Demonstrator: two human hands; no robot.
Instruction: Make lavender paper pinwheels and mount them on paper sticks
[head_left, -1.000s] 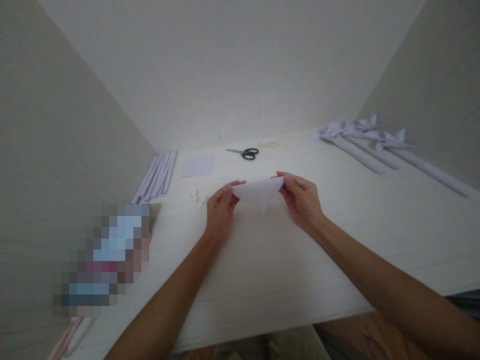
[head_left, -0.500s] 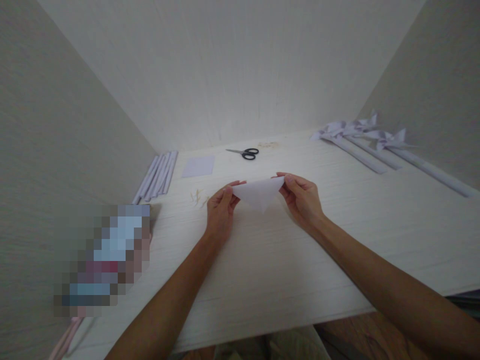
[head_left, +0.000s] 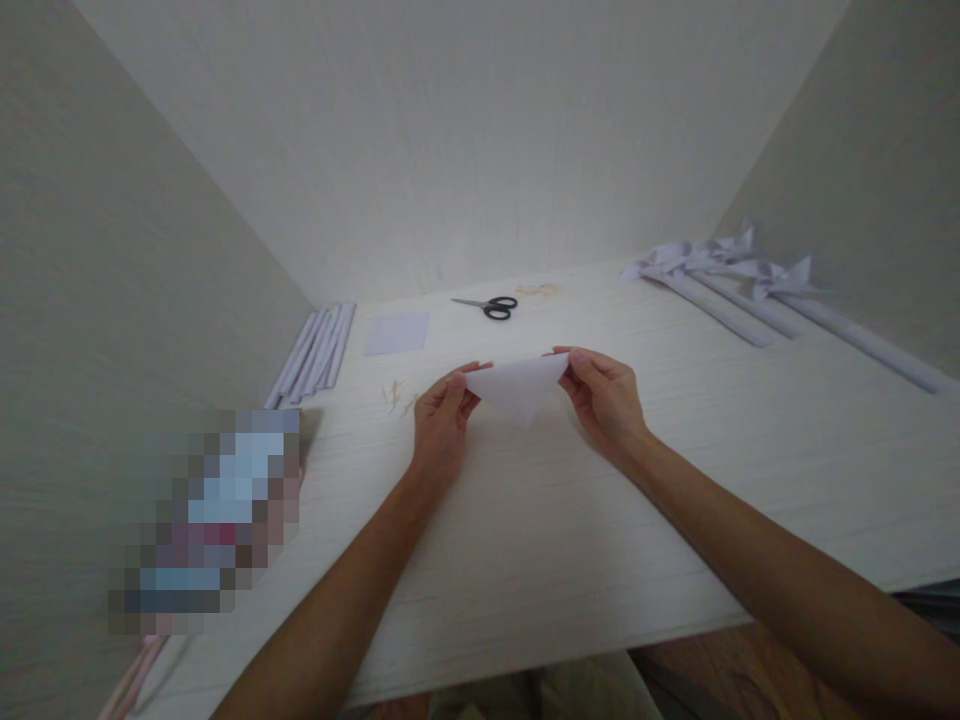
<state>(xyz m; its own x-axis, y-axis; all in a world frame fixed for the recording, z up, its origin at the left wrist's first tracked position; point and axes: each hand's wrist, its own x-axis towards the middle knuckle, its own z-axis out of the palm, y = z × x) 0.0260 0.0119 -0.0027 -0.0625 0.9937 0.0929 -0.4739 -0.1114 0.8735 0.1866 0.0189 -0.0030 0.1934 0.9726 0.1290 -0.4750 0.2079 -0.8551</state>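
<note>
Pinching the two ends of a folded paper (head_left: 517, 380) mid-frame, the left hand (head_left: 442, 415) and right hand (head_left: 604, 395) have thumbs closed against fingers, with three pinwheels (head_left: 776, 280) seemingly finished upper right, a flat sheet (head_left: 397, 333) and paper rolls (head_left: 341, 345) apparently unused left of centre.

The back wall (head_left: 465, 130) is pale grey-white with fine upright streaks and a few faint marks low down. The left wall (head_left: 112, 280) and right wall (head_left: 847, 160) stand at its 2 sides, both greyer and darker; the lines where they meet it slant outward toward the top. These 3 enclose a white table (head_left: 817, 450), its surface faintly grained from side to side. Below the table's front edge shows a strip of brown wood-look floor (head_left: 739, 665). The light is dim and soft, brightest toward the table's back, with blurred shadows.
</note>
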